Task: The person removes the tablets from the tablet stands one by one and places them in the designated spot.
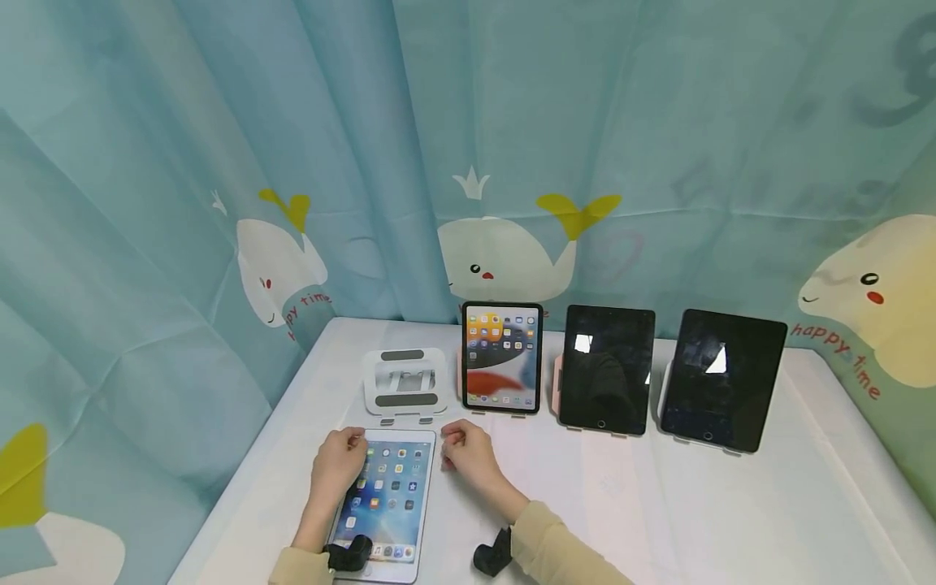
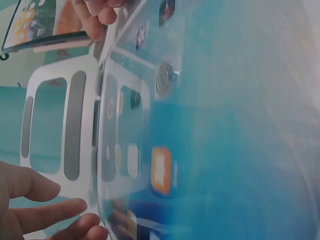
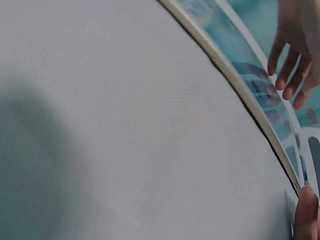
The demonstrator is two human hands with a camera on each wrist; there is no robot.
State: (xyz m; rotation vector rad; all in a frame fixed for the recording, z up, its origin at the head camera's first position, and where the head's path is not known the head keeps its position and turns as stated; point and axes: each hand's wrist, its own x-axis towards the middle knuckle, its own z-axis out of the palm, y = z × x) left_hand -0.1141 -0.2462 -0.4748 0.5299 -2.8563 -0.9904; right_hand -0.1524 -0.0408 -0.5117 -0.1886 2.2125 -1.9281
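Red lettering reading "happy time" marks the whale-print curtain (image 1: pixel 351 122) behind and to the right of a white tablet (image 1: pixel 392 504), whose lit icons carry labels too small for us to read. The tablet lies face up on the white table (image 1: pixel 585 504). At its top left corner we see a left hand (image 1: pixel 340 461), thumb and fingers loosely parted around nothing; at its top right corner, a right hand (image 1: pixel 470 453) curves its fingers slackly, gripping nothing, though we cannot tell whether fingertips touch the edge. Just beyond the tablet's top stands a white holder (image 1: pixel 405 400).
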